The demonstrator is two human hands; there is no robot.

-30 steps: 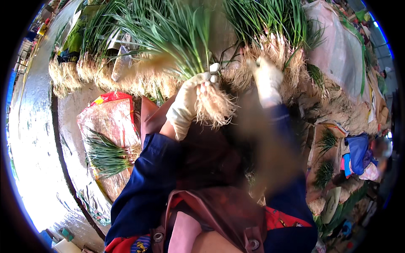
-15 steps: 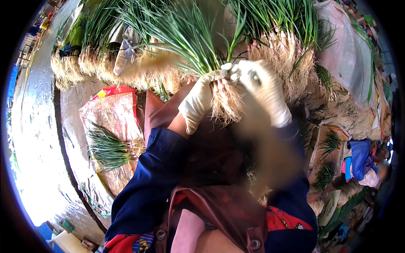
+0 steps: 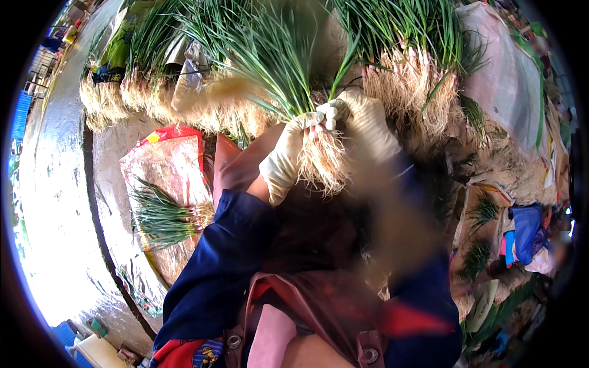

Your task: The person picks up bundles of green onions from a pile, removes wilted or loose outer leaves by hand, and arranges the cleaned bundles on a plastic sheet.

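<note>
My gloved left hand point(image 3: 285, 153) is wrapped round a bunch of spring onions point(image 3: 325, 159) just above its pale roots. The green leaves fan upward and away from me; the straw-coloured roots hang below my fingers. My gloved right hand point(image 3: 367, 126) is closed at the right side of the same bunch, its fingertips pressed together against the stems beside my left thumb. One green stalk point(image 3: 343, 69) stands up apart from the other leaves, right by those fingertips. A brown blur hides part of my right wrist and forearm.
Rows of rooted spring onions point(image 3: 411, 80) lie along the far side. To the left, a smaller bundle point(image 3: 162, 214) rests on a red-edged plastic sack point(image 3: 175, 147). A whitish sack point(image 3: 503, 73) covers the far right. Several small green bundles point(image 3: 475, 260) lie farther right.
My right hand has moved left and inward, closer to my left hand, and its fingers have come together on the stems. The bunch has shifted slightly toward me.
</note>
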